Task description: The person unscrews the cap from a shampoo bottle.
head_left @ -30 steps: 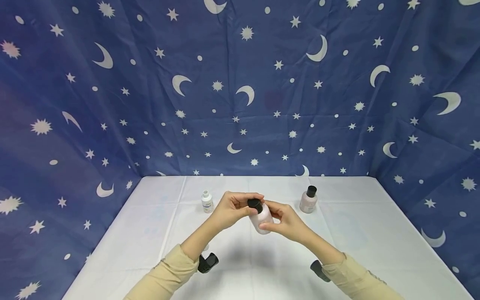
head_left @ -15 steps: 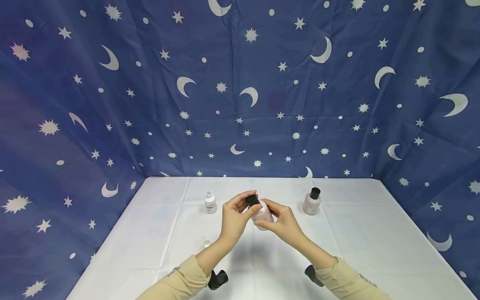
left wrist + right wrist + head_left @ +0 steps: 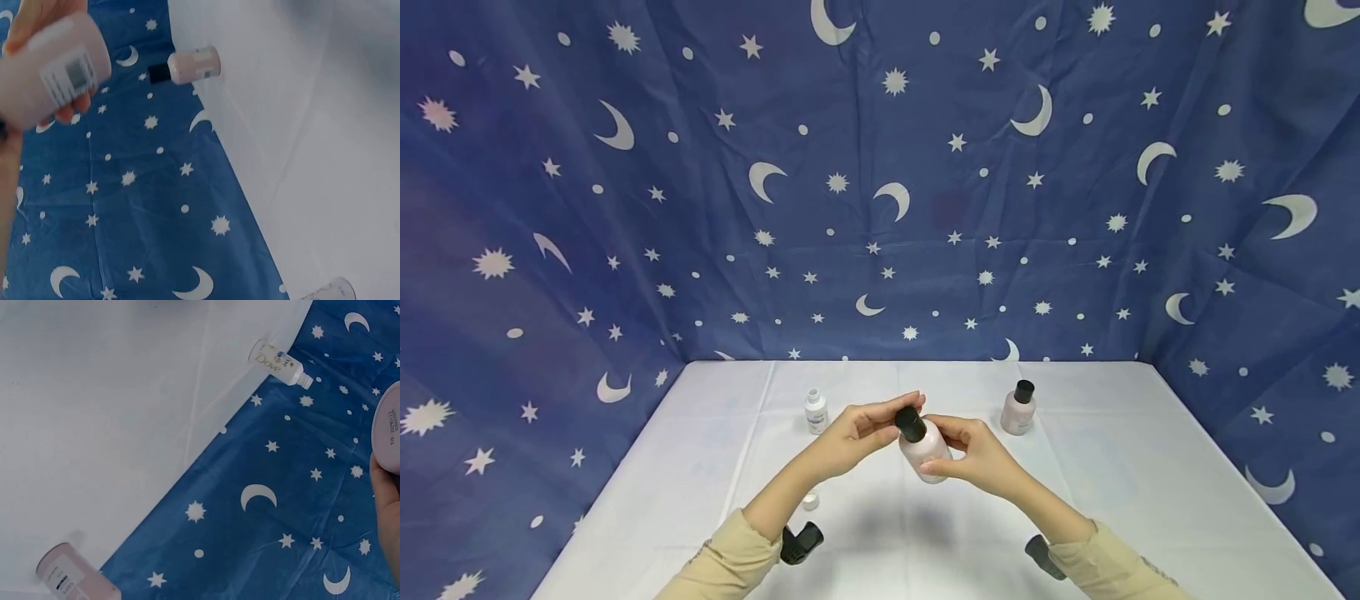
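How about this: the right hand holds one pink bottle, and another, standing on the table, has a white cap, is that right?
Not quite: the standing pink bottle has a black cap, as the head view shows. The right hand does hold the other pink bottle.

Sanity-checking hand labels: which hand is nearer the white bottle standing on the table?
Left. In the head view the left hand is just right of the white bottle, by a black cap; the right hand is farther right, holding a pink bottle.

held bottle (image 3: pixel 921 452): smooth plastic | cap (image 3: pixel 912 425): smooth plastic | tablecloth (image 3: pixel 1127 475): matt | backdrop (image 3: pixel 925 154): creased cloth
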`<state>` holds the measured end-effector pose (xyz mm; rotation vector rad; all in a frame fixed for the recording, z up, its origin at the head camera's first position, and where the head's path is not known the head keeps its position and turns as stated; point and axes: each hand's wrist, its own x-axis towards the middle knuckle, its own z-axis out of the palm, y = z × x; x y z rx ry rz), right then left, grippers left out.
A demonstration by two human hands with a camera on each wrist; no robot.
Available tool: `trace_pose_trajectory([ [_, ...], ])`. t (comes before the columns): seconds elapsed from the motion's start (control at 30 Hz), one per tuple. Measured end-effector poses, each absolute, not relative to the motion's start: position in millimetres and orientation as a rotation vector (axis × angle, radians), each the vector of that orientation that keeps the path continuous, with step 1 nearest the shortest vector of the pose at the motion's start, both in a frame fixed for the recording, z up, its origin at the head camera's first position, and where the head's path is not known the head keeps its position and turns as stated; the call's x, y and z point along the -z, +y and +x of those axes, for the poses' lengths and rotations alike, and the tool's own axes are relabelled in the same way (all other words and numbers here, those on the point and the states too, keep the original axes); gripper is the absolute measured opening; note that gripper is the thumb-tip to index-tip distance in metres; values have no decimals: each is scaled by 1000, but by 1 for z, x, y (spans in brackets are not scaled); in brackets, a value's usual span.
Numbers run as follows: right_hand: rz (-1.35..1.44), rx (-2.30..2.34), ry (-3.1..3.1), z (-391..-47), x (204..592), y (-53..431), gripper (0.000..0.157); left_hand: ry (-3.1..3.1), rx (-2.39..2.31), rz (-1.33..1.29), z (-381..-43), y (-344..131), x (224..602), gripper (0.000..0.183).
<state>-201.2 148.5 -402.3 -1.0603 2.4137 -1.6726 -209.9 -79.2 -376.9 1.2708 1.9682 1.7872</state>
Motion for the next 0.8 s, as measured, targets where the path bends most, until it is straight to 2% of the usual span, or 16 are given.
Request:
trace_pose_trajectory([
  [0.2,-1093,1664,2351,-196,401,147,56,1919,-1727,1352,-212,-85,378,42],
  [0.5,-1090,1626,2454,-191,405,143,59,1930,-1875,1215,-203,-82,388,50],
  [0.8,-1105,1687,2504,-190,402,137,53,2031,-2096,940,-197,-78,384,51],
])
